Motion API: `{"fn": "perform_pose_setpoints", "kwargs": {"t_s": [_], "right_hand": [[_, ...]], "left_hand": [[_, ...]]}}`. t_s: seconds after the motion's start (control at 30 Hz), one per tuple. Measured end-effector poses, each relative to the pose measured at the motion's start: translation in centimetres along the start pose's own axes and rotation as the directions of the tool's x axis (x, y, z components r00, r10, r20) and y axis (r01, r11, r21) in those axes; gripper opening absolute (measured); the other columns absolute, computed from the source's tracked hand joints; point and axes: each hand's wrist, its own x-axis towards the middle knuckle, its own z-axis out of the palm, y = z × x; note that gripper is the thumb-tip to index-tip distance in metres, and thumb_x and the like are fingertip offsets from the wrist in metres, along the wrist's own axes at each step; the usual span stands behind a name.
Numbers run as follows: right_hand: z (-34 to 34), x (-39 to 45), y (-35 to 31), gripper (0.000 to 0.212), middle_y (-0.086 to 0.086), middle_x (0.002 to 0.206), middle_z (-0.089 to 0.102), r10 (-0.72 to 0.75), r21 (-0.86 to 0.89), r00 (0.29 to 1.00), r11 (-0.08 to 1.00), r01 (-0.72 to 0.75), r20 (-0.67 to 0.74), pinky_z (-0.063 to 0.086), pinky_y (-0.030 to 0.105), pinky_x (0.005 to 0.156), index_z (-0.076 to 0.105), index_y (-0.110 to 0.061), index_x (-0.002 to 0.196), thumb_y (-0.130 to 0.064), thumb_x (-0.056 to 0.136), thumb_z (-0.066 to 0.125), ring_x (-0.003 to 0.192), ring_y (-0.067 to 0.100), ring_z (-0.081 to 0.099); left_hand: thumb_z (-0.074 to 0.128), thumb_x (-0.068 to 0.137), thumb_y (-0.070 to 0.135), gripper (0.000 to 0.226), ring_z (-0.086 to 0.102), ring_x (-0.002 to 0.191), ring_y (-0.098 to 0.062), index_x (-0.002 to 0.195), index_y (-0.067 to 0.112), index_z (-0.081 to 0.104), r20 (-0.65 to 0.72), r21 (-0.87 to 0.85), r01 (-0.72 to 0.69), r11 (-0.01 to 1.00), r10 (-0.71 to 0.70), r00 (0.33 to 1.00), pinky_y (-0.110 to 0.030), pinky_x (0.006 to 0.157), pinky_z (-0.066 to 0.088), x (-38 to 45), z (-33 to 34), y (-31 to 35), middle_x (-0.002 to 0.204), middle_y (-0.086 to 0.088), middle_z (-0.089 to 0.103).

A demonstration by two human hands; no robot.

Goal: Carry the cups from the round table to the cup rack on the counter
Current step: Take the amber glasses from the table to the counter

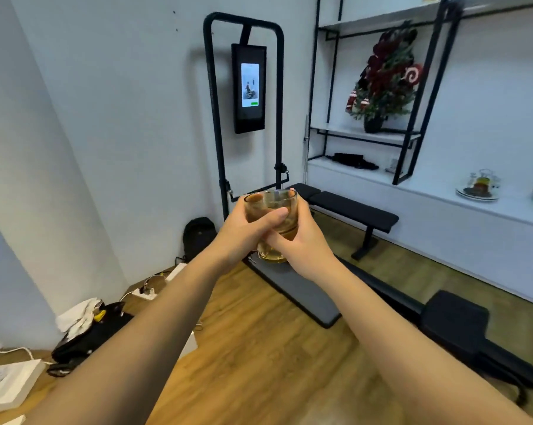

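Clear glass cups (271, 201) are held out in front of me at chest height, apparently two stacked, the lower one (271, 256) showing below my fingers. My left hand (243, 230) wraps round the glass from the left, thumb across its front. My right hand (302, 240) grips it from the right and underneath. Both arms are stretched forward. The round table and the cup rack are out of view.
A black exercise frame with a lit screen (249, 87) stands against the wall ahead, a black bench (351, 210) beside it. A white counter (443, 191) with shelves, a plant and a covered dish runs along the right. Bags, cables and boxes (84, 329) litter the floor at left.
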Motion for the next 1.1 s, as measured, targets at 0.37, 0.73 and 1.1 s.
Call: {"fn": "perform_pose_setpoints", "kwargs": {"t_s": [0.37, 0.73, 1.1], "right_hand": [[-21.8, -5.7, 7.6, 0.077, -0.018, 0.127, 0.061, 0.188, -0.172, 0.975, 0.963, -0.207, -0.121, 0.051, 0.026, 0.099, 0.042, -0.029, 0.139, -0.054, 0.077, 0.08, 0.114, -0.005, 0.059], [-46.5, -10.7, 12.8, 0.07, -0.025, 0.126, 0.06, 0.28, -0.171, 0.917, 0.926, -0.336, -0.285, 0.047, 0.018, 0.094, 0.04, -0.035, 0.137, -0.06, 0.081, 0.074, 0.114, -0.011, 0.056], [-63.4, -13.4, 21.1, 0.057, -0.037, 0.115, 0.062, 0.34, -0.127, 0.815, 0.887, -0.443, -0.47, 0.047, 0.008, 0.082, 0.041, -0.049, 0.123, -0.062, 0.079, 0.075, 0.109, -0.015, 0.058]], "left_hand": [[0.083, 0.067, 0.055, 0.074, 0.073, 0.11, -0.018, 0.128, 0.023, 0.057, 0.092, -0.146, -0.067, 0.987, 0.081, 0.992, -0.045, 0.095, 0.059, 7.7, 23.1, -0.2, 0.118, -0.001, 0.075], [0.081, 0.065, 0.057, 0.063, 0.074, 0.1, -0.008, 0.117, 0.029, 0.059, 0.198, -0.255, -0.072, 0.964, 0.125, 0.972, -0.022, 0.076, 0.058, 14.6, 50.3, 0.8, 0.103, 0.013, 0.077], [0.073, 0.063, 0.07, 0.065, 0.072, 0.098, -0.004, 0.113, 0.031, 0.057, 0.37, -0.161, -0.07, 0.985, 0.126, 0.92, -0.02, 0.078, 0.057, 22.3, 70.6, -1.9, 0.108, 0.008, 0.074]]}}
